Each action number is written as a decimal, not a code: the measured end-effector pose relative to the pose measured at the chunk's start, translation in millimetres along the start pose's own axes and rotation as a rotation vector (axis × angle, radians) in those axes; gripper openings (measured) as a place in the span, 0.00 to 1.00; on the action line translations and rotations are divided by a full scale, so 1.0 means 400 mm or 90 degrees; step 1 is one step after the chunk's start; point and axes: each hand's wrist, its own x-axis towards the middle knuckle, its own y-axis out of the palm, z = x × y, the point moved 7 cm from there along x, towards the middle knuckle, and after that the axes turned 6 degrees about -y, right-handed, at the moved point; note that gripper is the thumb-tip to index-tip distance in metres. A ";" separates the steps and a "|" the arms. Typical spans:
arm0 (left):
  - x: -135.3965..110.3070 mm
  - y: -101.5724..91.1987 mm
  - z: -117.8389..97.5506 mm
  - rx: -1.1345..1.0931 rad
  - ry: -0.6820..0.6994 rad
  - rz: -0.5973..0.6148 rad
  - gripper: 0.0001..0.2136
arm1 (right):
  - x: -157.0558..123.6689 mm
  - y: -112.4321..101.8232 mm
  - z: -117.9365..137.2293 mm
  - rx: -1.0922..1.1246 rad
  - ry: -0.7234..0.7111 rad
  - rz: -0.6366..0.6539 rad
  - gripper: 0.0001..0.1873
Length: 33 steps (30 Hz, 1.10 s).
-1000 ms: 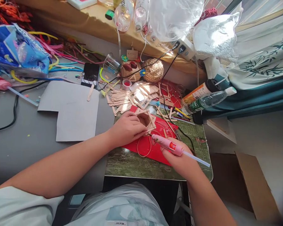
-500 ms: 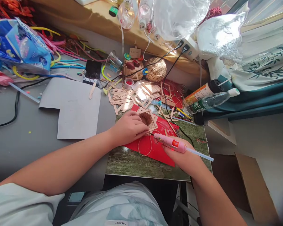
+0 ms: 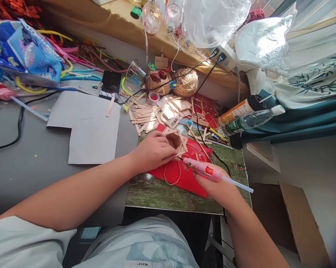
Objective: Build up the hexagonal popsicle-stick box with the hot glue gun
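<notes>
My left hand [image 3: 158,150] is closed around the near left side of a small hollow box built of stacked popsicle sticks [image 3: 181,143]. The box tilts over a red sheet [image 3: 187,182], and its opening shows. In my right hand [image 3: 209,181] is a pink hot glue gun [image 3: 201,168], with a clear glue stick [image 3: 239,185] poking out of its back end. The gun's nozzle is close to the box's lower edge beside my left fingertips; whether it touches I cannot tell. A loop of twine [image 3: 172,182] hangs from the box onto the red sheet.
Loose popsicle sticks [image 3: 147,115] lie heaped behind the box, near a twine ball [image 3: 186,82] and a small cup of red bits [image 3: 153,98]. A black cord [image 3: 195,108] crosses the work area. Right stands a leaning plastic bottle [image 3: 251,121]; left lies white card [image 3: 93,137].
Hardly anything differs. The view has shifted very slightly, and both hands keep their hold on the popsicle-stick box and the hot glue gun.
</notes>
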 end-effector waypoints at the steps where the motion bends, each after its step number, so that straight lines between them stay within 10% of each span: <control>1: 0.000 0.000 0.000 0.000 0.001 0.000 0.13 | -0.002 0.001 -0.006 0.020 0.003 -0.003 0.21; 14: 0.002 -0.014 -0.009 0.052 0.026 0.008 0.10 | -0.053 0.026 -0.225 0.541 0.171 -0.166 0.21; 25: 0.018 0.028 -0.002 0.067 0.006 0.044 0.11 | -0.066 0.073 -0.198 0.472 0.073 -0.218 0.19; 33: -0.005 -0.068 0.111 -0.090 -0.261 -0.171 0.08 | -0.044 0.075 -0.157 0.121 0.034 -0.227 0.17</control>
